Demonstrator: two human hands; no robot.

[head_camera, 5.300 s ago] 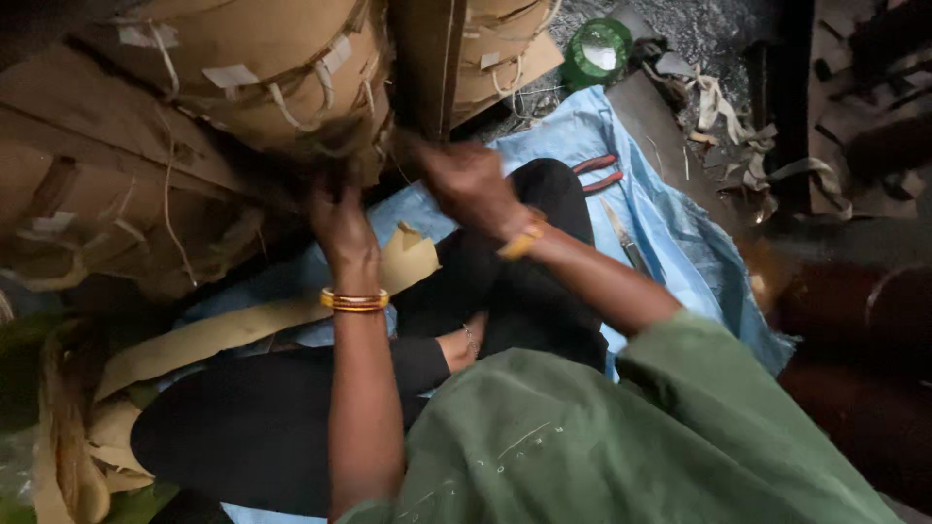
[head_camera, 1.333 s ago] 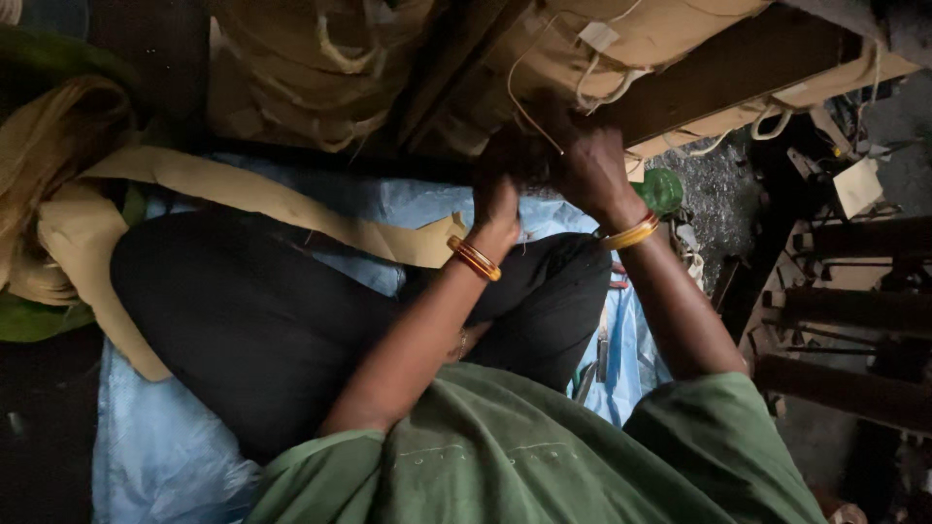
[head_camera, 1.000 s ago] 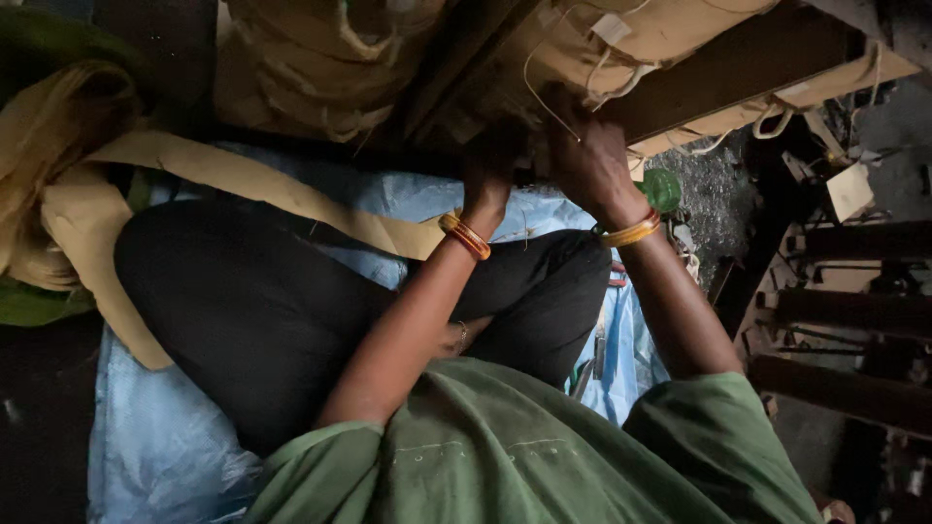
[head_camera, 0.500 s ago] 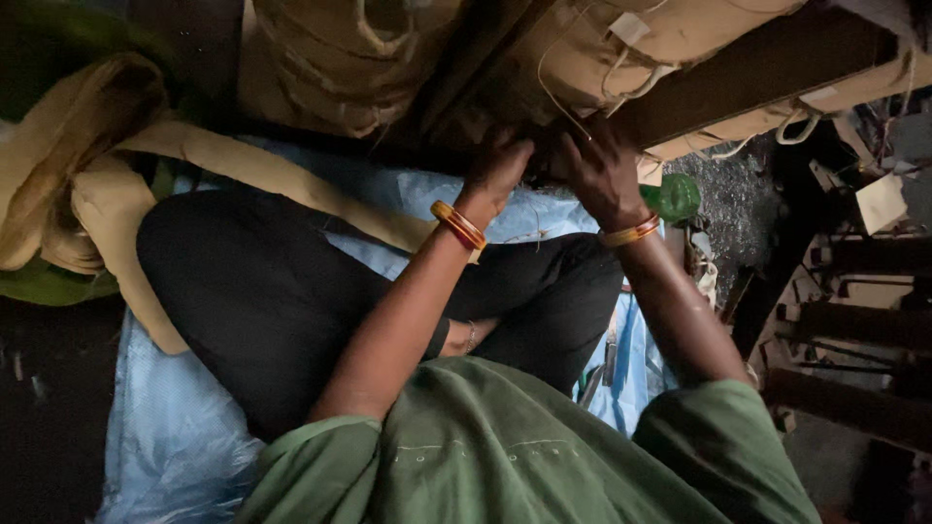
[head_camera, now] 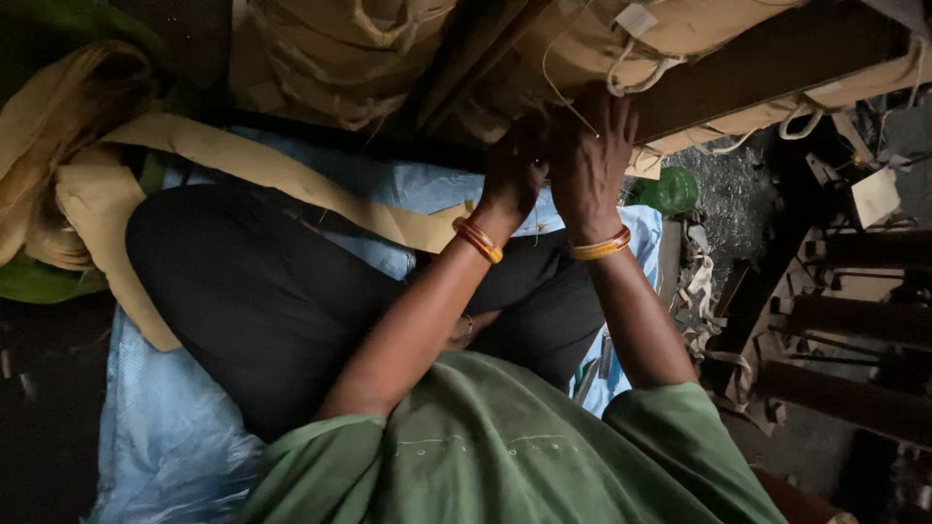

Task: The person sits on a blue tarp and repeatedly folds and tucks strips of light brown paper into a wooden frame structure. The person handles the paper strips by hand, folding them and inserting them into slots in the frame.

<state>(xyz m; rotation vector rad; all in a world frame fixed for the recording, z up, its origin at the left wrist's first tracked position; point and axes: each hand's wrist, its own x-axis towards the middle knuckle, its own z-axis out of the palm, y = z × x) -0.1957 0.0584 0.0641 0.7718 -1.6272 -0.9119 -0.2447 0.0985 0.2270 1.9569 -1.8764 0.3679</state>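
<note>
Both of my hands are raised to a wooden frame (head_camera: pixel 738 68) wrapped in beige cloth (head_camera: pixel 621 39) tied with cord. My left hand (head_camera: pixel 513 173), with orange bangles at the wrist, is curled against the cloth's dark lower edge. Beside it and touching it, my right hand (head_camera: pixel 594 160) has its fingers stretched up onto the cloth. A thin pale thread (head_camera: pixel 555 85) loops up from my right hand's knuckles. Shadow hides both grips.
I sit cross-legged in black trousers (head_camera: pixel 262 291) on a blue plastic sheet (head_camera: pixel 165 427). Long beige cloth strips (head_camera: pixel 243 160) lie at the left over my knee. A green bottle (head_camera: pixel 668 190) and dark wooden frame pieces (head_camera: pixel 845 320) stand at the right.
The view has shifted slightly. My hands have come closer together on the cloth, and my right hand's fingers have stretched upward.
</note>
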